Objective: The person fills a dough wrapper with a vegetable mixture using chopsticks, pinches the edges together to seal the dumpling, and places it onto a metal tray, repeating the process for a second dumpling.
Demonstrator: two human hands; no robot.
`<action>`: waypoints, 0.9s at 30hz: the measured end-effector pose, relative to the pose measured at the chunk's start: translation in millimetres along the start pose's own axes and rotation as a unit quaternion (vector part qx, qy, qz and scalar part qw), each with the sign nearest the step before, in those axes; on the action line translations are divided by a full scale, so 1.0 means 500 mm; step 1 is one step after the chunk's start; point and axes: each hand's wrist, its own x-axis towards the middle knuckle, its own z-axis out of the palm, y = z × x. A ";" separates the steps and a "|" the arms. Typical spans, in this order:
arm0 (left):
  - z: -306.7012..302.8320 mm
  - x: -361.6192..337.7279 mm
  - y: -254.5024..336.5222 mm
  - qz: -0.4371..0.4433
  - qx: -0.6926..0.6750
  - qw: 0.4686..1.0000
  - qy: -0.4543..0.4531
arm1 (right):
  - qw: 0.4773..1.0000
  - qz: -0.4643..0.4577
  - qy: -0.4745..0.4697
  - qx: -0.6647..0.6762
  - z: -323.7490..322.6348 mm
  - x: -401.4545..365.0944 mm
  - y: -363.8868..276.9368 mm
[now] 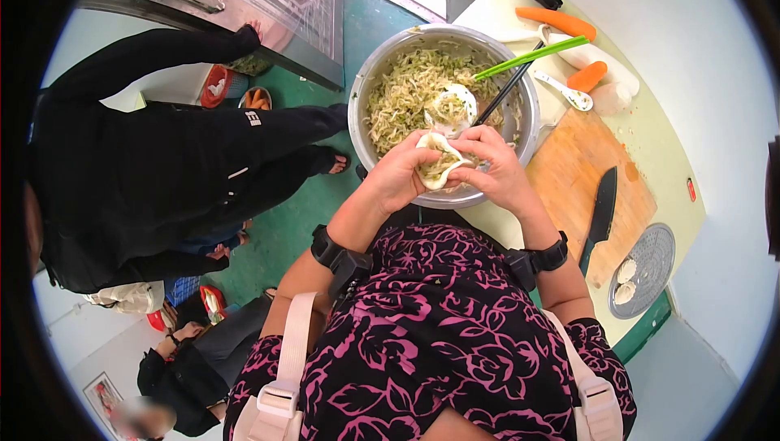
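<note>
The pale table (pixel 678 197) extends to the right of the right hand. The metal basin (pixel 526 104) is located beneath and ahead of both hands and contains shredded filling (pixel 394 104). The wooden cutting board (pixel 573 169) is to the right of the right hand, supporting the kitchen knife (pixel 603 205). The perforated tray (pixel 656 258) is farther right and nearer the body. The left hand (pixel 396 169) and right hand (pixel 495 166) are narrowed, gripping opposite sides of the dough wrapper (pixel 452 151), which is positioned between them with filling inside. Step in hand, as judged: folding and closing. The next move calls for pinching the edges together without squeezing filling out. Two dumplings (pixel 626 270) rest on the tray.
</note>
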 end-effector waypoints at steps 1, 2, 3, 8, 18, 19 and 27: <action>-0.005 0.002 -0.003 0.001 0.011 1.000 0.003 | 1.000 0.003 0.002 0.003 0.002 -0.001 0.001; -0.007 0.004 -0.003 -0.002 0.006 1.000 0.000 | 1.000 0.006 0.005 0.006 0.002 -0.002 0.002; -0.009 0.005 -0.005 -0.004 0.001 1.000 -0.002 | 1.000 0.008 0.007 0.009 0.003 -0.003 0.003; -0.009 0.005 -0.005 -0.019 -0.048 0.999 -0.009 | 0.998 0.031 0.034 0.031 0.009 -0.007 0.004; -0.012 0.001 -0.003 -0.041 -0.043 0.998 0.003 | 0.996 -0.005 0.093 0.009 0.020 -0.011 0.009; -0.012 0.001 -0.005 -0.036 -0.029 0.999 0.006 | 0.995 -0.011 0.097 0.000 0.019 -0.012 0.008; -0.009 -0.008 0.013 -0.026 0.004 1.000 0.002 | 0.995 0.031 0.057 0.077 0.009 -0.014 -0.014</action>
